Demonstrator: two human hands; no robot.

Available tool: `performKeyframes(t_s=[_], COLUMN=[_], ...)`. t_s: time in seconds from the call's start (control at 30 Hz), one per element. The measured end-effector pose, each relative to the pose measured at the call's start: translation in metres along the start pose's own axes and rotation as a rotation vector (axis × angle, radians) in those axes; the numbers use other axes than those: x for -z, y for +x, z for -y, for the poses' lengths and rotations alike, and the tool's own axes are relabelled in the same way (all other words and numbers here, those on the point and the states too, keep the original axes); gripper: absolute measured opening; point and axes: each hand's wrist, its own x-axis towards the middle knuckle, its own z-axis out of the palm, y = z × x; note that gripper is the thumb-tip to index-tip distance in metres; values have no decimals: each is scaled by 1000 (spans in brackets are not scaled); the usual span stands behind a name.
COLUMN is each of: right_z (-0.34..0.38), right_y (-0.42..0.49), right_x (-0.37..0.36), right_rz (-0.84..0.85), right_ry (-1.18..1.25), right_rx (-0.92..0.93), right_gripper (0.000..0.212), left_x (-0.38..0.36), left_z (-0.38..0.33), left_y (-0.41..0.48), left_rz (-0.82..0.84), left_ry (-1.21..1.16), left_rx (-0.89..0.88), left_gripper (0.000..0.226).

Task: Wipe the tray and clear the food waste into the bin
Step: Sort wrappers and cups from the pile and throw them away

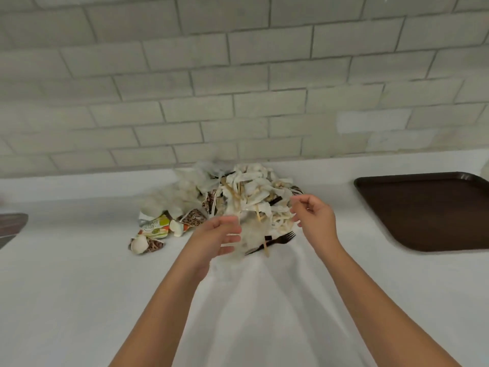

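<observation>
A heap of food waste (246,192) lies on the white counter against the tiled wall: crumpled napkins, wooden sticks, printed wrappers (153,229) and a black plastic fork (277,241). The brown tray (428,210) sits bare at the right. Just in front of the heap, my left hand (219,239) grips the translucent edge of a thin white plastic bag (251,300). The bag hangs in folds toward me between my arms. My right hand (312,215) is held up at the heap's right side, with thumb and forefinger pinched, apparently on the bag's other edge.
The white counter (79,287) stretches left and right. A dark object (12,223) pokes in at the left edge. The grey tiled wall (238,75) rises directly behind the heap.
</observation>
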Motion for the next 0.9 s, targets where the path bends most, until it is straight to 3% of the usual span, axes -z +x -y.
performKeyframes(t_s=[0.1,0.2,0.4,0.53,0.77,0.9], right_z=[-14,-29,-62,-75,-97,-88], right_y=[42,87,153,163,172,169], right_x=[-14,-11,-5,-10,0,10], right_rz=[-93,-149,192,316,46,-60], right_ry=[-144,-454,-904,-958,-797,-679], right_rx=[25,13,-229,-215,-115,-58], right_gripper=[11,22,53,49,31,30], left_x=[24,34,43,51,59,71], left_z=[-10,-16,-14,0,21,29], left_y=[29,55,96,116,141,151], left_rz=[-22,-32,-86,-143,-222,-384], left_ry=[16,41,84,105,161,426], left_rx=[-23,-46,-46,-30,-69,-210], left_gripper=[18,15,11,10,14,23])
